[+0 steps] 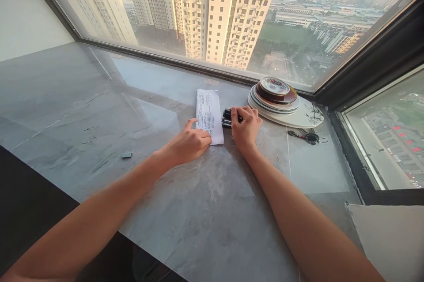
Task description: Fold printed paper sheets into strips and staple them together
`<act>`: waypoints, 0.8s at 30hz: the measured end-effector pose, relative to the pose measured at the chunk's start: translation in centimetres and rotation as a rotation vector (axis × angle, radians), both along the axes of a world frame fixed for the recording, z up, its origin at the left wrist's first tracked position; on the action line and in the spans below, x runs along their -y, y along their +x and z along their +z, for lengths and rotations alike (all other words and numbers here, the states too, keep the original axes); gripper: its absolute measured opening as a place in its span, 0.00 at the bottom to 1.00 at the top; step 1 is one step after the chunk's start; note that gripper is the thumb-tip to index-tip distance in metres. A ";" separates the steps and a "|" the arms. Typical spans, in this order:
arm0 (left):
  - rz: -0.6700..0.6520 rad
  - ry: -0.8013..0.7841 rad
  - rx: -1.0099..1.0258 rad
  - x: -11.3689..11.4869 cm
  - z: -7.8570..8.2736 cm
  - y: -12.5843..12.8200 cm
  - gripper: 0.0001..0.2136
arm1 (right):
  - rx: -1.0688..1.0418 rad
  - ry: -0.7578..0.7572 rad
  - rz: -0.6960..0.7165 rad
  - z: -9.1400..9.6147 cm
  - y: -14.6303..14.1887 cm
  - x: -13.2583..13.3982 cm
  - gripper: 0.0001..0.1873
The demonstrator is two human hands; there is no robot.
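A folded sheet of white printed paper lies lengthwise on the grey stone-look ledge. My left hand is on its lower left part, with the fingertips holding the paper against the ledge and one finger sticking out to the side. Just right of the paper, my right hand is closed around a black stapler. The stapler's front end points left and reaches the paper's right edge; whether the paper is between its jaws I cannot tell. Most of the stapler is hidden by my right hand.
A stack of plates stands on a large white oval plate by the window corner, with keys in front. A small strip of staples lies at left, near scattered loose bits. Window frame bounds the back.
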State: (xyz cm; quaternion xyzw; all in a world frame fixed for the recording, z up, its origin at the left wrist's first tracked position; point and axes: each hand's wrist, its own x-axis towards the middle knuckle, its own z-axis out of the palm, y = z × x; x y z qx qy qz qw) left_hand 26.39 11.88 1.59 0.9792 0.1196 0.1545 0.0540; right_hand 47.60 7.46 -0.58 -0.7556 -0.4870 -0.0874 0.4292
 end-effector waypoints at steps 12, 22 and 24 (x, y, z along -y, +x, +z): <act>-0.002 0.158 -0.104 0.1 -0.4 0.4 0.16 | -0.012 0.012 0.007 0.1 0.0 0.0 0.23; 0.094 -0.038 -0.026 -0.2 0.6 0.0 0.16 | 0.006 0.009 -0.009 0.1 0.0 0.0 0.23; 0.142 -0.082 -0.022 -0.6 0.7 -0.4 0.17 | -0.002 0.016 -0.005 0.1 -0.1 0.0 0.23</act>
